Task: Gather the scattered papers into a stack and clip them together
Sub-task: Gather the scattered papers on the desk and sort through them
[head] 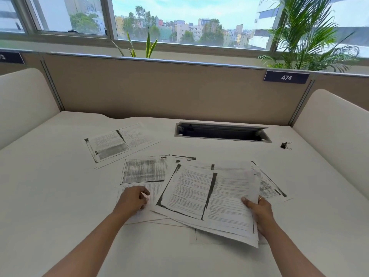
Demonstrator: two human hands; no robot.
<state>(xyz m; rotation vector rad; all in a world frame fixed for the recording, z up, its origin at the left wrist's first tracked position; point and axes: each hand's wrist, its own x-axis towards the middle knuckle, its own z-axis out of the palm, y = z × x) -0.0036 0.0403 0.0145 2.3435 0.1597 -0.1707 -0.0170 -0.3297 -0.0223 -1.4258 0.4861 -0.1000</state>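
Printed papers lie scattered on a white desk (50,196). My right hand (259,210) grips a sheaf of sheets (209,198) by its right edge, thumb on top, lifted slightly off the desk. My left hand (133,198) rests with curled fingers on a sheet with dense tables (144,170), pinching its lower part. Another paper (119,142) lies apart at the far left. More sheets (269,184) stick out to the right behind the sheaf. A black binder clip (285,145) sits alone at the far right.
An open cable hatch (221,132) is set in the desk behind the papers. Tan partition panels (159,88) wall the desk at the back, cream ones at both sides. Plants stand on the window sill beyond.
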